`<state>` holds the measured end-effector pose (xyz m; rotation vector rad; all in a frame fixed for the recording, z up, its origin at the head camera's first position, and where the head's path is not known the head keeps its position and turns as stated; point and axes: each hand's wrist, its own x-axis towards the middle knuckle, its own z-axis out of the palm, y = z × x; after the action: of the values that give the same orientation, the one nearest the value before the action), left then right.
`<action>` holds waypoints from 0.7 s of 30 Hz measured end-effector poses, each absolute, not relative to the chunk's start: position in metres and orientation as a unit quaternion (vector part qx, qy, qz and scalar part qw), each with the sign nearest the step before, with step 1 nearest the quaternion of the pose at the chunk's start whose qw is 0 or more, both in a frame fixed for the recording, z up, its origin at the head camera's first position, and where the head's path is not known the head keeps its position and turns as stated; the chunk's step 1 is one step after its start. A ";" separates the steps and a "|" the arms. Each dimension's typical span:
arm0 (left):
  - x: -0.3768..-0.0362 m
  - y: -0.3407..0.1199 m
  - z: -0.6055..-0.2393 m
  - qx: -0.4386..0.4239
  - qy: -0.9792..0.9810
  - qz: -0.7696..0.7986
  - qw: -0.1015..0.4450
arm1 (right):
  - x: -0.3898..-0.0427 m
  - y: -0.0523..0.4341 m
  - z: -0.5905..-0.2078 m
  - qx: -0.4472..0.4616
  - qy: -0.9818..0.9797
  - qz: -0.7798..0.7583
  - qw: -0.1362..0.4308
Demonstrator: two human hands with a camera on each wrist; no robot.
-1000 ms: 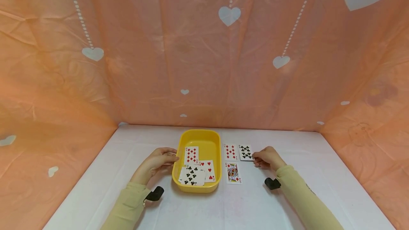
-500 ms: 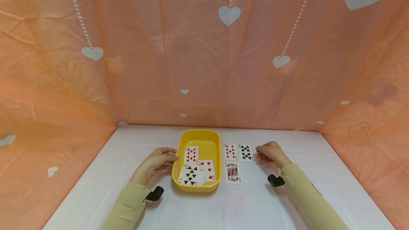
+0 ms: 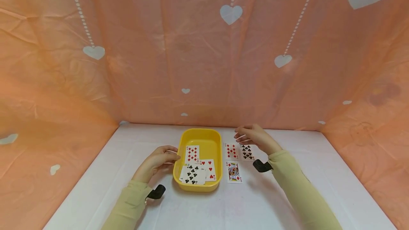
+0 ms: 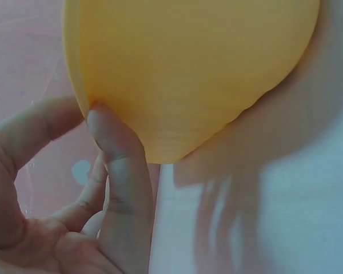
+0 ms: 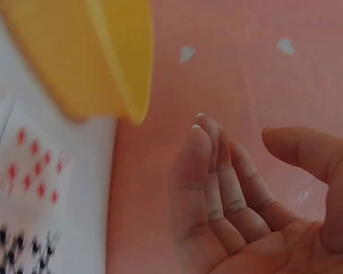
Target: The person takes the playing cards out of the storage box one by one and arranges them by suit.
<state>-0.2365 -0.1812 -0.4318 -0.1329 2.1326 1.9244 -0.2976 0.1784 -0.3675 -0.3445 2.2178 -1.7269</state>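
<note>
In the head view my left hand (image 3: 158, 160) holds the left rim of a yellow plastic tub (image 3: 198, 188). The left wrist view has the thumb (image 4: 117, 137) against the tub's outer wall, with the index fingertip hidden behind the rim. My right hand (image 3: 257, 138) is raised with nothing in it, fingers spread from the thumb. It overlaps the top of a clubs card (image 3: 247, 154) on the table. Left of that lies a diamonds card (image 3: 231, 152), and below them a face card of diamonds (image 3: 234, 172).
Inside the tub, a diamonds card (image 3: 192, 153) lies above an overlapping hearts card (image 3: 210, 169) and clubs card (image 3: 194, 175). A white cloth (image 3: 230, 208) covers the table. Orange curtains (image 3: 204, 63) with white hearts stand behind and at both sides.
My right hand has left the clubs card's right edge, first drawing slightly right, then rising up and left over the cards. The left hand stays at the tub.
</note>
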 end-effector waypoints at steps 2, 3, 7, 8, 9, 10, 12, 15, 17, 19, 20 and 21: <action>-0.236 -0.180 -0.431 -0.042 0.738 0.660 0.133 | -0.299 0.165 -0.364 -0.124 0.766 -0.610 0.161; -0.236 -0.180 -0.430 -0.041 0.739 0.659 0.133 | -0.300 0.158 -0.362 -0.127 0.764 -0.611 0.164; -0.235 -0.180 -0.429 -0.037 0.742 0.657 0.129 | -0.302 0.130 -0.358 -0.143 0.757 -0.610 0.184; -0.235 -0.180 -0.428 -0.036 0.743 0.656 0.129 | -0.302 0.123 -0.358 -0.149 0.756 -0.609 0.189; -0.235 -0.180 -0.428 -0.036 0.743 0.656 0.127 | -0.302 0.116 -0.358 -0.155 0.755 -0.607 0.193; -0.235 -0.181 -0.428 -0.037 0.743 0.656 0.126 | -0.302 0.109 -0.358 -0.162 0.755 -0.604 0.197; -0.235 -0.181 -0.429 -0.037 0.744 0.656 0.126 | -0.303 0.096 -0.359 -0.171 0.751 -0.603 0.208; -0.236 -0.181 -0.430 -0.038 0.742 0.657 0.126 | -0.304 0.077 -0.364 -0.187 0.743 -0.599 0.231; -0.236 -0.180 -0.430 -0.040 0.739 0.660 0.128 | -0.305 0.066 -0.369 -0.197 0.740 -0.593 0.248; -0.236 -0.180 -0.431 -0.037 0.736 0.663 0.132 | -0.305 0.056 -0.375 -0.203 0.741 -0.584 0.262; -0.236 -0.179 -0.431 -0.037 0.735 0.664 0.134 | -0.305 0.052 -0.378 -0.208 0.742 -0.579 0.266; -0.236 -0.179 -0.431 -0.037 0.733 0.665 0.134 | -0.305 0.048 -0.381 -0.208 0.742 -0.576 0.272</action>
<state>-0.2360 -0.1788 -0.4311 -0.1081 2.1255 1.9281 -0.3047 0.0481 -0.3813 -0.5591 1.9981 -1.5510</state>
